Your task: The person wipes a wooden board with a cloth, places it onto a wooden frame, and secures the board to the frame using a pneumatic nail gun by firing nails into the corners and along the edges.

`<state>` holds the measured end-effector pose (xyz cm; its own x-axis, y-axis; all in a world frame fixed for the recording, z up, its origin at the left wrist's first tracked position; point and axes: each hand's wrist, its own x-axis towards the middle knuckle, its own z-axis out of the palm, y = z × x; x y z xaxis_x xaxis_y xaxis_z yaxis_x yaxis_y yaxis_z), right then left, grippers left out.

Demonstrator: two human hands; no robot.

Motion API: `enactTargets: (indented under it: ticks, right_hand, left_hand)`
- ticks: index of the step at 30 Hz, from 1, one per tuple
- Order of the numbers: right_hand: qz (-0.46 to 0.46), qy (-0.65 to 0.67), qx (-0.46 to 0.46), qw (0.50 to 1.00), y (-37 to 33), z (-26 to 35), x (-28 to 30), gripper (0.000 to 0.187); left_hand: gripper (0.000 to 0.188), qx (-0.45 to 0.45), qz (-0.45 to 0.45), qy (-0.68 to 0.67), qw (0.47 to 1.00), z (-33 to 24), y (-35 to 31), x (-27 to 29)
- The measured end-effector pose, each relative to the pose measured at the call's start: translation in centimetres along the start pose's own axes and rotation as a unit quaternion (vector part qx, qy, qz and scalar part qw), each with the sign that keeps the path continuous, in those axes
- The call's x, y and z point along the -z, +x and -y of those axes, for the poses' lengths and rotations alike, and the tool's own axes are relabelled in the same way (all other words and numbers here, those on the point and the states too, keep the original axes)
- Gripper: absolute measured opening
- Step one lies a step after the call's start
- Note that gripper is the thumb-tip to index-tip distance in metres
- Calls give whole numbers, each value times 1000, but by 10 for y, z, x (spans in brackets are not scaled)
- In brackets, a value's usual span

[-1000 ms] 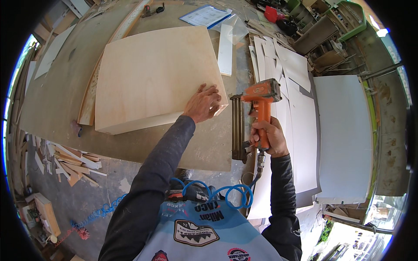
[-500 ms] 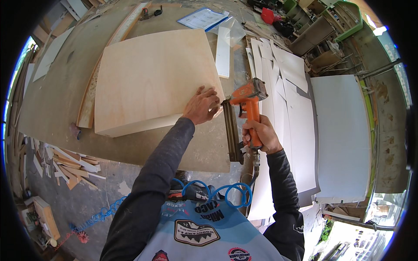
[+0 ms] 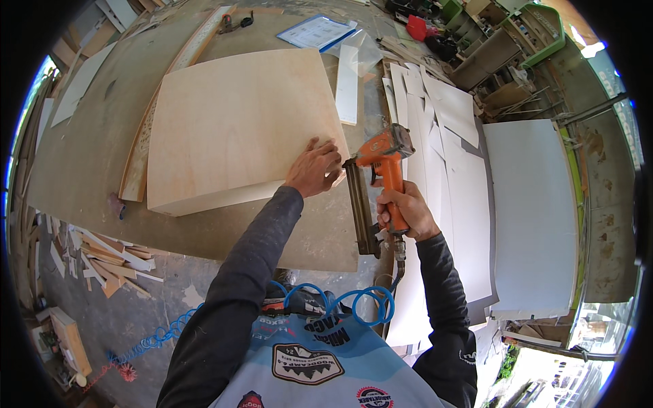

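A pale plywood box (image 3: 238,122) lies on the large workbench. My left hand (image 3: 315,168) rests on its top near the right edge, fingers bent and apart. My right hand (image 3: 408,209) is wrapped round the handle of an orange air nail gun (image 3: 389,170). The gun's nose sits at the right side of the box, close to my left fingertips; whether it touches the wood I cannot tell. Its dark magazine (image 3: 360,211) points back toward me. A hose fitting (image 3: 400,250) joins the bottom of the handle to a blue coiled hose (image 3: 371,306).
Left of the box runs a long wooden strip (image 3: 136,156). Behind it lie a blue clipboard (image 3: 316,30) and a white board (image 3: 347,85). White sheets (image 3: 456,190) are stacked at the right, beside a large white panel (image 3: 534,217). Wood offcuts (image 3: 112,262) litter the floor at the left.
The nail gun and my right hand have shifted very slightly left, toward the box's edge. My left hand stays in its place on the box.
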<state>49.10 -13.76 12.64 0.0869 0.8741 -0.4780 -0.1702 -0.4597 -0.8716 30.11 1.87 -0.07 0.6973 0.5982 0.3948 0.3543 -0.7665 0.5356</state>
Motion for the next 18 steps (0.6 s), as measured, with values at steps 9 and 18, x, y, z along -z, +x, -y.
enactTargets:
  ticks: [9, 18]
  right_hand:
    - [4, -25, 8, 1000, 6, 0, 5, 36]
    - [15, -18, 6, 1000, 4, 1, 9, 36]
  left_hand:
    - [38, 20, -9, -1, 1000, -5, 1, -1]
    - [43, 21, -19, 6, 1000, -7, 3, -3]
